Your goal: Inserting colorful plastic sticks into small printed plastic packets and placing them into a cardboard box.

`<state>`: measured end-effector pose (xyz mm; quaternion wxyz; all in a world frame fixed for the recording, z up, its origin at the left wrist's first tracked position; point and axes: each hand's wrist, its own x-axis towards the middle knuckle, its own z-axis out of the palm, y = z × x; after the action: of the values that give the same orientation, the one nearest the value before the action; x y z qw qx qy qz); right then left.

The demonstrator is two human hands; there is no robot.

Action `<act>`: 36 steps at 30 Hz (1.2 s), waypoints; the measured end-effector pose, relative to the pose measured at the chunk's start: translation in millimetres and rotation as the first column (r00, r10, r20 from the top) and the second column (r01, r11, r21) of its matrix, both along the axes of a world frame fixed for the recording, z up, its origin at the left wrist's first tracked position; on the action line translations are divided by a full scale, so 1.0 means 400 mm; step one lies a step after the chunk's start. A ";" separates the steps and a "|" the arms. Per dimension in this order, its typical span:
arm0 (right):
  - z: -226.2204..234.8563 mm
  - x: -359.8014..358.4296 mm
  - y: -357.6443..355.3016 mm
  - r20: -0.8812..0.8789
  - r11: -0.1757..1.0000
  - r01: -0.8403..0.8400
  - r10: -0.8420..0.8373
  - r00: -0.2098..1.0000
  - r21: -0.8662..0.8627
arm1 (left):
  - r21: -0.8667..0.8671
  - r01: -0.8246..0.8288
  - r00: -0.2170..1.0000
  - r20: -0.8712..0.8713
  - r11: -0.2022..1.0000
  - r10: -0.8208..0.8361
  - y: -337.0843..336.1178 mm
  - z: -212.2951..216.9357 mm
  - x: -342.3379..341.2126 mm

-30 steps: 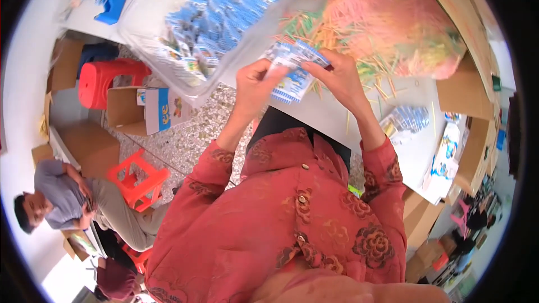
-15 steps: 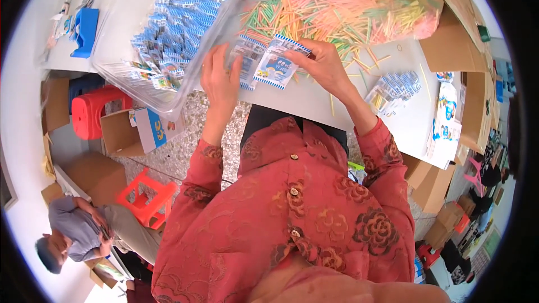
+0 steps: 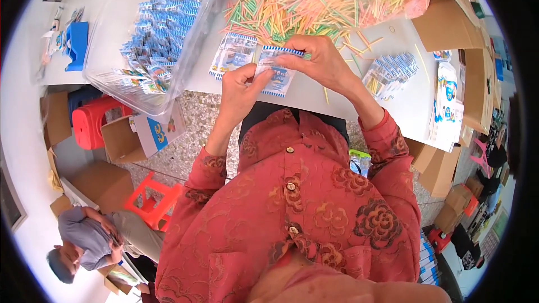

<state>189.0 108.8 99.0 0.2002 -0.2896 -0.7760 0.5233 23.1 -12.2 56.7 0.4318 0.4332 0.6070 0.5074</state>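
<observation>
Both hands were working one small blue-and-white packet (image 3: 276, 74) just above the near edge of the white desk (image 3: 314, 101), roughly dead centre of the view. The left hand (image 3: 240, 92) had its grip pinched on the packet's 8 o'clock corner, and the right hand (image 3: 315, 62) had its grip clamped on the top edge from 2 o'clock, so neither was free. My guess at what could go wrong: the packet was held right at the desk's lip, so a slipped pinch would probably drop it onto the speckled floor (image 3: 185, 151). Also the loose pile of coloured sticks (image 3: 314, 5) at 12 o'clock sat so close that a stray elbow or wrist could have scattered them, a few already lay apart near 3 o'clock. A second packet (image 3: 231, 55) lay flat just at 10 o'clock of the held one, easy to knock. The clear bag of blue packets (image 3: 163, 33) at 10 o'clock hung over the desk edge and looked like it might slide. Hard to make out: whether the held packet was open or sealed, and whether anything was inside it, since the fingers covered the top. The print was too small, and the fisheye rim cut off the boxes at 3 o'clock.
</observation>
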 end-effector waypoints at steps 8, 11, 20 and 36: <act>0.012 0.011 -0.008 0.023 0.970 -0.078 0.075 0.997 0.232 | 0.041 0.037 0.987 -0.159 0.998 -0.030 -0.002 0.043 0.017; 0.015 0.015 -0.014 0.036 0.962 -0.097 0.090 0.995 0.254 | 0.047 0.045 0.978 -0.205 0.998 -0.034 -0.010 0.037 0.021; 0.075 0.043 -0.047 -0.175 0.961 0.072 -0.025 0.984 0.266 | 0.068 -0.024 0.989 0.144 0.997 0.014 -0.023 0.030 0.051; 0.089 0.101 -0.096 -0.109 0.857 0.062 -0.006 0.994 0.511 | 0.178 0.095 0.987 0.109 0.979 -0.116 -0.021 0.028 0.066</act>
<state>229.4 70.4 134.6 0.3193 -0.2118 -0.8707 0.3082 49.5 -20.4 67.9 0.4544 0.4697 0.5103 0.5590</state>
